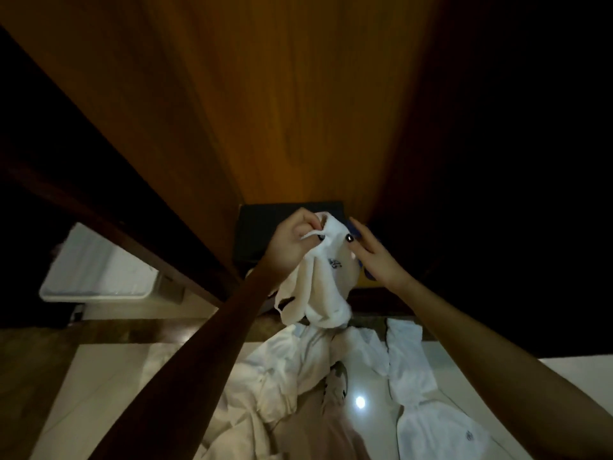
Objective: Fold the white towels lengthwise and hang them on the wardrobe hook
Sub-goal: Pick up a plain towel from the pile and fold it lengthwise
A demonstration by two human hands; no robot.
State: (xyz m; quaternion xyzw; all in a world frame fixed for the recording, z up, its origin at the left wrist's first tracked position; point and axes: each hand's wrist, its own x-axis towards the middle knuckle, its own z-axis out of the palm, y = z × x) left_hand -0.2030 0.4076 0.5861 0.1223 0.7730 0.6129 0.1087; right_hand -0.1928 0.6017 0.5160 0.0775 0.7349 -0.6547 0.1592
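Note:
A small white towel (320, 283) with a dark emblem hangs bunched in front of the wooden wardrobe panel (282, 111). My left hand (292, 242) pinches its upper corner and a thin white loop at the top. My right hand (374, 254) rests beside the towel's upper right edge with fingers straight, thumb touching the cloth. No hook is visible; the spot behind the towel's top is hidden. More white towels (285, 370) lie crumpled on the pale floor below, and another white towel (428, 419) lies stretched out at the right.
A black box (262, 234) stands at the wardrobe's bottom behind my hands. A dark wooden door edge (109, 207) slants at the left, with a white bin-like object (96, 270) beyond it. A shoe (336, 380) stands on the glossy floor among the towels.

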